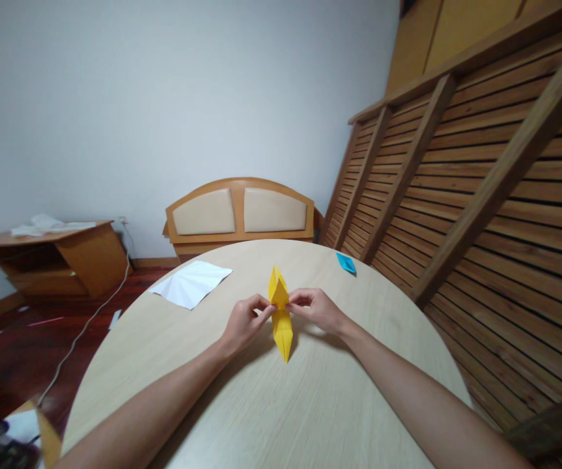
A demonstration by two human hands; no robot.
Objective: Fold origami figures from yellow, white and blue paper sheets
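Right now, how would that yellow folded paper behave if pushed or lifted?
The yellow folded paper is thin, so probably very light. Its layered creases likely keep it fairly stiff, though a hard squeeze could crush it. Left hand and right hand pinch its middle; pushed, it would probably slide on the smooth table.

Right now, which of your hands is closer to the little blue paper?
Right. The right hand pinches the yellow paper on the blue paper's side; the left hand is farther away.
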